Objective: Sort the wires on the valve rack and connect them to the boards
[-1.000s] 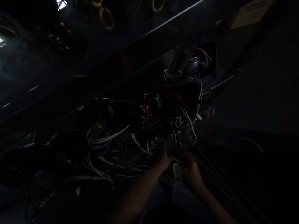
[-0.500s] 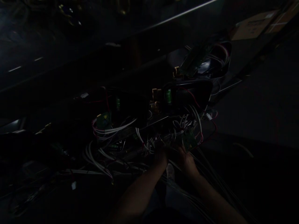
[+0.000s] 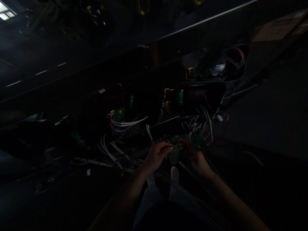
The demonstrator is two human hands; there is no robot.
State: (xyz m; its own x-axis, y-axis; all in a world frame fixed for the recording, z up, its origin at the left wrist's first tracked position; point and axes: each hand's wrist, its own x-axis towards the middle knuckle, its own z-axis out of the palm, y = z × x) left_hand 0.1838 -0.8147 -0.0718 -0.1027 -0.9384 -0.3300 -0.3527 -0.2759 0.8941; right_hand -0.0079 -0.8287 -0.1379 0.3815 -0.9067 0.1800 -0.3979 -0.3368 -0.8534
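Note:
The scene is very dark. My left hand pinches the left edge of a small green circuit board between thumb and fingers. On the board's right side is my right hand, its fingers closed at the upper edge, partly lost in shadow. Just above my right hand another green circuit board hangs on white and red wires. A black open housing with a green terminal lies behind, and white wires run down from it.
A third green board with looping wires sits to the left. A second black housing is at the upper right, near a cardboard box. Long cables trail below my hands, above my shoes.
My left hand has moved left and up, and the green board between my hands now shows. The view has shifted, so the housings sit further right.

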